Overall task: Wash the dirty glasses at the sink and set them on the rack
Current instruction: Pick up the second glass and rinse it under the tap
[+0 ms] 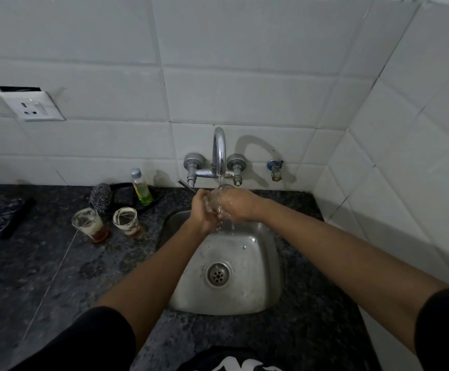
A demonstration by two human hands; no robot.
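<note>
Both hands, left [201, 210] and right [238, 204], curl their fingers round a glass [216, 200] under the tap [219, 153], above the sink [255, 263]; two dirty glasses [90, 224] stand left of the sink

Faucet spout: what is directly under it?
A glass held by both hands in the running water; below, the sink. The hands cover most of the glass.
</note>
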